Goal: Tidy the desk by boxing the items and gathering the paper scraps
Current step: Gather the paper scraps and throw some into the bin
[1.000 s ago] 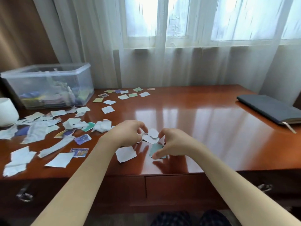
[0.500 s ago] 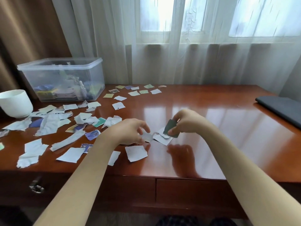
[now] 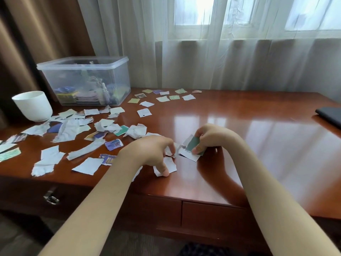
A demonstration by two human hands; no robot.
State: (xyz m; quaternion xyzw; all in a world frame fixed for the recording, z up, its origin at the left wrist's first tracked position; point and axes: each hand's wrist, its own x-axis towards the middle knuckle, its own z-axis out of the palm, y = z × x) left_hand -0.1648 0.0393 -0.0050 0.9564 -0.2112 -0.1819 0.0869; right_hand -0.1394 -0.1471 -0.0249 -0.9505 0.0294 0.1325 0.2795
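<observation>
Green scrap (image 3: 193, 145) is pinched in my right grip (image 3: 206, 140) at mid-frame. My left grip (image 3: 155, 153) curls onto a white scrap (image 3: 170, 166) on the surface (image 3: 249, 145). Gathering is underway, I judge; next comes raking in the loose scraps (image 3: 70, 130) at left.

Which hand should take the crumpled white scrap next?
Left. The left hand lies just beside the crumpled white scrap, with nothing between them. The right hand is on the far side of the left hand and already pinches a green scrap along with white pieces.
</observation>
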